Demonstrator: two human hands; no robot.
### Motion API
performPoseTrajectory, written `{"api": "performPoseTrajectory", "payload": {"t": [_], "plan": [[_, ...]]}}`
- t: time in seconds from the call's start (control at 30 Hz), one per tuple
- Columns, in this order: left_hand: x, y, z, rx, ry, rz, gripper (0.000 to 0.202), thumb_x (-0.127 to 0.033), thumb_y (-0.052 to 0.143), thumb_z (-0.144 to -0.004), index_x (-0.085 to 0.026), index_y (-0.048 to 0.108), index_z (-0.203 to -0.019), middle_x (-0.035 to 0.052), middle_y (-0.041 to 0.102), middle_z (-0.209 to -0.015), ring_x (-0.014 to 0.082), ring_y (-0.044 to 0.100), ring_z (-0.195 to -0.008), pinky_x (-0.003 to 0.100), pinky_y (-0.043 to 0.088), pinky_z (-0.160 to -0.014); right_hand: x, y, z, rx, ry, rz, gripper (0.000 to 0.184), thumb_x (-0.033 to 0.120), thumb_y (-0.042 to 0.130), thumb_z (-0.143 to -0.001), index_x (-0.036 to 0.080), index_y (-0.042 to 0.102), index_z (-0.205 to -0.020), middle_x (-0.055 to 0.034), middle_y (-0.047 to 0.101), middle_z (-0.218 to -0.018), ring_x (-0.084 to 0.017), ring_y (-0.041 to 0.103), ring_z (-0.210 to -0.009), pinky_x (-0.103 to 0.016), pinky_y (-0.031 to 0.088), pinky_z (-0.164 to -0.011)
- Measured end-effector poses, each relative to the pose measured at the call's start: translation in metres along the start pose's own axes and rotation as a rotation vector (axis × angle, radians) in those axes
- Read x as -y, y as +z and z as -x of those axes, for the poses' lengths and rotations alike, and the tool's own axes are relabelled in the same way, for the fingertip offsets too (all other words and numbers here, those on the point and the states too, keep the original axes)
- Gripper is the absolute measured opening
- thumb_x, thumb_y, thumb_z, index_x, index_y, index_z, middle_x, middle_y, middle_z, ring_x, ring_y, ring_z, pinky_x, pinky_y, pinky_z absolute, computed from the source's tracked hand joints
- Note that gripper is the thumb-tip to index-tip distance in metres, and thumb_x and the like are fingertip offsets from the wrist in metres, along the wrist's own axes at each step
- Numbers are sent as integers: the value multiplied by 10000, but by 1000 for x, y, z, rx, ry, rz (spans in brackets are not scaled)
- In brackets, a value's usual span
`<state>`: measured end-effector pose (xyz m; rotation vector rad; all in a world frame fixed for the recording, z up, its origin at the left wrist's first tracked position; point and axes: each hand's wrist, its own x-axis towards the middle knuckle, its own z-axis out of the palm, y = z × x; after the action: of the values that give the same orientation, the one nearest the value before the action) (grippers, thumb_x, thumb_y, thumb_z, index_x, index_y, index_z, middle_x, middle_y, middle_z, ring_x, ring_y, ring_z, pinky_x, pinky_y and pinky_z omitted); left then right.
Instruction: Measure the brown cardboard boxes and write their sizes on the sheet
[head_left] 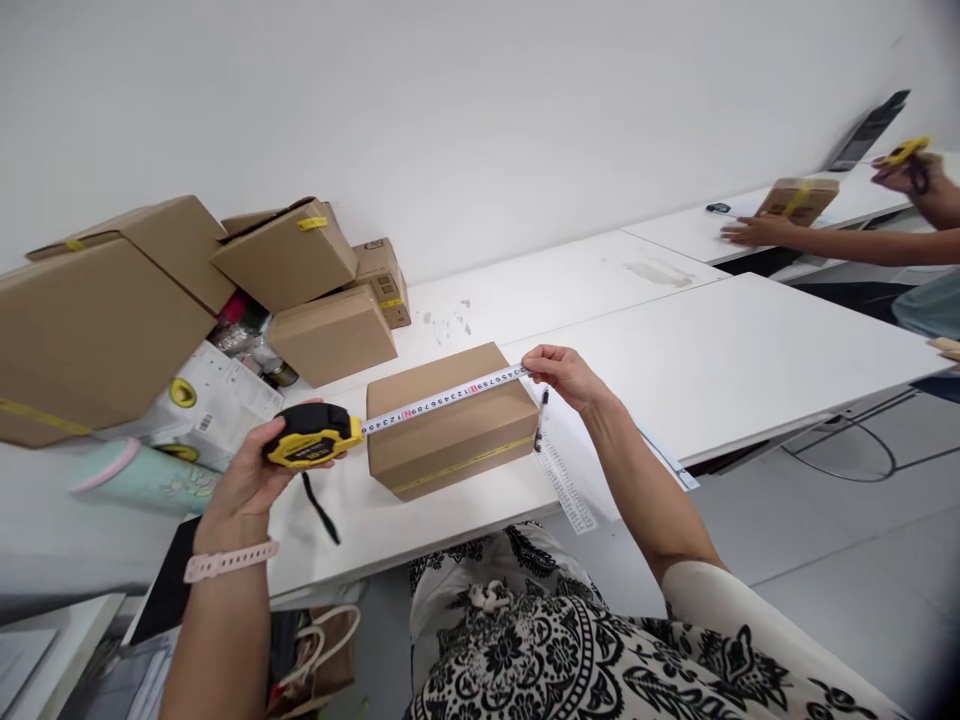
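Note:
My left hand (255, 470) is wrapped round the black and yellow case of a tape measure (315, 436), left of a brown cardboard box (450, 430). The white blade (442, 397) is drawn out across the top of that box, numbers facing up. At the far end, my right hand (559, 372) pinches the blade's tip by the box's right edge. Yellow tape runs along the box's front side. A black wrist strap (321, 510) hangs from the case. The box lies on a white table (495, 495).
Several cardboard boxes (330, 335) are stacked at the left against the wall. A mint-green tumbler (142, 475) lies in front of them. Papers, a pen (544, 400) and a ruler (566, 490) lie right of the box. Far right, a co-worker's hands hold a small box (799, 200) and a tape measure (906, 152).

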<state>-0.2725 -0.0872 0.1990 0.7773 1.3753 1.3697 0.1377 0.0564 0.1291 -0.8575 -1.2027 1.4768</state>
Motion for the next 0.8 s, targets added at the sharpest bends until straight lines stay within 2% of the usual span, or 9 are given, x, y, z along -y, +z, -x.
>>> {"api": "performPoseTrajectory", "payload": {"t": [0.1, 0.17, 0.23, 0.37, 0.53, 0.63, 0.8], "plan": [[-1, -16, -13, -61, -62, 9, 304, -311, 627, -762, -138, 753, -979, 131, 786, -774, 351, 763, -660, 438, 638, -491, -15, 9, -8, 15, 14, 7, 268, 376, 893, -549, 199, 715, -640, -29, 736, -934, -179, 606, -854, -339, 476, -806], [0, -16, -18, -99, -83, 19, 235, -287, 610, -776, -135, 746, -893, 136, 776, -726, 345, 749, -596, 439, 626, -458, -23, 15, -11, 0, 25, 1, 259, 381, 877, -561, 197, 706, -625, -48, 730, -1144, -219, 618, -981, -367, 472, -879], [2, -14, -21, -106, -83, 32, 217, -281, 620, -782, -127, 747, -867, 147, 774, -721, 349, 745, -577, 447, 624, -453, -27, 18, -14, -22, 42, 10, 246, 377, 855, -570, 190, 700, -606, -65, 705, -1249, -244, 614, -1044, -389, 455, -928], [10, -13, -32, -35, -73, 42, 261, -309, 669, -789, -121, 757, -946, 144, 790, -778, 350, 758, -629, 454, 637, -485, -32, 13, -21, -65, 55, 13, 244, 370, 849, -544, 181, 702, -596, -83, 707, -1240, -268, 613, -1073, -430, 417, -994], [21, -22, -43, -31, -106, 58, 260, -318, 673, -800, -129, 760, -956, 136, 797, -816, 368, 778, -754, 491, 660, -595, -41, 11, -26, -70, 28, 30, 268, 379, 861, -569, 186, 676, -588, -74, 698, -1239, -289, 591, -1162, -423, 412, -1019], [25, -24, -42, -24, -133, 35, 290, -359, 654, -809, -120, 765, -929, 148, 793, -798, 374, 775, -721, 483, 650, -555, -49, 14, -26, -96, 26, 32, 264, 361, 865, -577, 189, 670, -624, -70, 661, -1324, -289, 582, -1206, -403, 427, -1015], [25, -22, -39, -9, -111, 32, 263, -344, 634, -817, -134, 773, -893, 135, 789, -767, 333, 762, -661, 429, 630, -501, -58, 25, -23, -120, 45, -73, 339, 364, 879, -561, 220, 686, -799, -66, 657, -1381, -284, 619, -1179, -425, 484, -982]]}}
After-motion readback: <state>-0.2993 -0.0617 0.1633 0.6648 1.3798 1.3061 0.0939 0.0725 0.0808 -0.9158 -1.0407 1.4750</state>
